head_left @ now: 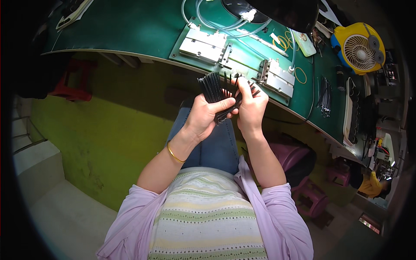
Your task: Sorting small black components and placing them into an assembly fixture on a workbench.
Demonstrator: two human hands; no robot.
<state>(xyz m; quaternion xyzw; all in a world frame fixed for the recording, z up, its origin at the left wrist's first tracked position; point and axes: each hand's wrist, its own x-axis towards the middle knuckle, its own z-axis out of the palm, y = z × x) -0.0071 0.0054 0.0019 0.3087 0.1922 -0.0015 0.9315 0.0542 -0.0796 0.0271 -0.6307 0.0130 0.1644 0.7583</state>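
Our left hand [203,116] is wrapped tight round a bundle of thin black strips [212,86], thumb pressed across them, and our right hand [252,106] is pinched on the strips fanning out beside it! We've got the bundle over our lap, right by the edge of the green workbench [130,37], near two silver metal fixtures [201,45] with clear tubes [222,28] looping behind

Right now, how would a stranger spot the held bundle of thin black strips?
Start at the long green-topped workbench; by its near edge is the bare left hand. The bundle of thin black strips fans upward from it, touched by the bare right hand. Unlike the thin dark pieces lying on the bench's right side, this is held.
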